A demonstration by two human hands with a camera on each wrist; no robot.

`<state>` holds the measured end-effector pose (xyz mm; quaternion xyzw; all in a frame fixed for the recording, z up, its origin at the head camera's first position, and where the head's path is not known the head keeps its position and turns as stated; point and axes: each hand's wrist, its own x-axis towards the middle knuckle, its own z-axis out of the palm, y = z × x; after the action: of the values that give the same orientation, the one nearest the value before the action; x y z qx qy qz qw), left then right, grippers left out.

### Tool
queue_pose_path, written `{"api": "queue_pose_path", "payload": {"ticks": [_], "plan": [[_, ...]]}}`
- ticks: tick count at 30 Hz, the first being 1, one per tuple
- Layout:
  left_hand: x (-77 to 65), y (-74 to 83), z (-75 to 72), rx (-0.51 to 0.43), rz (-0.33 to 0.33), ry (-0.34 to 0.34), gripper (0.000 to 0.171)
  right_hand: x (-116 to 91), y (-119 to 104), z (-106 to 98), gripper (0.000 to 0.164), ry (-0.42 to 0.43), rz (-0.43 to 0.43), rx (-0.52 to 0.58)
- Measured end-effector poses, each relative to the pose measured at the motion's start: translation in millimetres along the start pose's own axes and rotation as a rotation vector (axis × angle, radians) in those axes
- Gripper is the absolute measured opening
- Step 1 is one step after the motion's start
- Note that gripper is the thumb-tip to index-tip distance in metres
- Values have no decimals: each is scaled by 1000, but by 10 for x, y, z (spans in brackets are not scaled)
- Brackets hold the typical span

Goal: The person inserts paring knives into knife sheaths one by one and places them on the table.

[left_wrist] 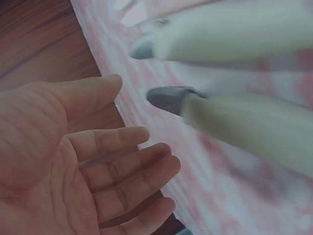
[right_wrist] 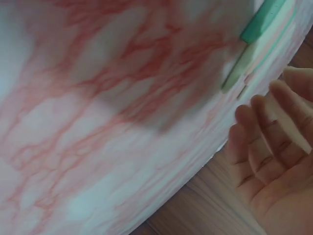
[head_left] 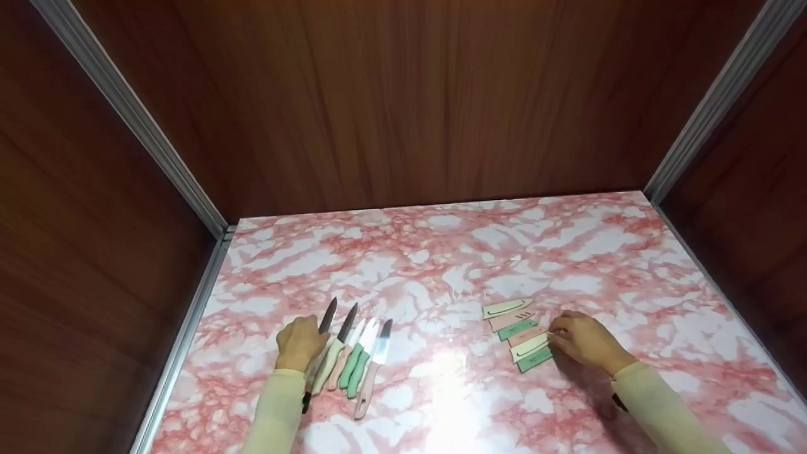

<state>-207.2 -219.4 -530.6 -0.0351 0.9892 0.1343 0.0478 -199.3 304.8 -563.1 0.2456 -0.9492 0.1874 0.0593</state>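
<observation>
My left hand [head_left: 299, 343] is over the leftmost knife [head_left: 327, 316] of a row, hiding part of it. The left wrist view shows its fingers spread loosely and holding nothing, beside two pale handles, one of them a cream handle [left_wrist: 249, 127]. Further right in the row lie knives with pink and green handles, including a green-handled knife [head_left: 358, 372] and a pink-handled knife [head_left: 369, 391] at the end. My right hand [head_left: 583, 340] hovers by the right ends of several flat blade sheaths, near a cream sheath [head_left: 529, 347] and a green sheath [head_left: 534, 360]; its fingers are slightly bent around nothing.
Further up the sheath row are a pink sheath [head_left: 509, 322] and, at the top, a cream sheath [head_left: 506, 308]. Everything lies on a red-and-white marbled table [head_left: 435, 252]. Brown wood panels [head_left: 429, 101] with metal corner posts [head_left: 145, 135] enclose it at the back and sides.
</observation>
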Motion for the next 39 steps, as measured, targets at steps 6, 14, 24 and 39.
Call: {"api": "queue_pose_path", "payload": {"ticks": [6,14,24,39], "plan": [[-54,-126,84,-4,-37,-40,24,-25,40,-10,9,3,-64,-3],[-129,-185,114,-24,-57,-47,28,66,65,54,8,-15,-158,-10],[-109,-117,79,-12,-19,-66,31,169,66,47,13,-126,-125,-51],[-86,-132,77,-29,-15,-89,31,180,110,25,21,-195,-33,-5]]}}
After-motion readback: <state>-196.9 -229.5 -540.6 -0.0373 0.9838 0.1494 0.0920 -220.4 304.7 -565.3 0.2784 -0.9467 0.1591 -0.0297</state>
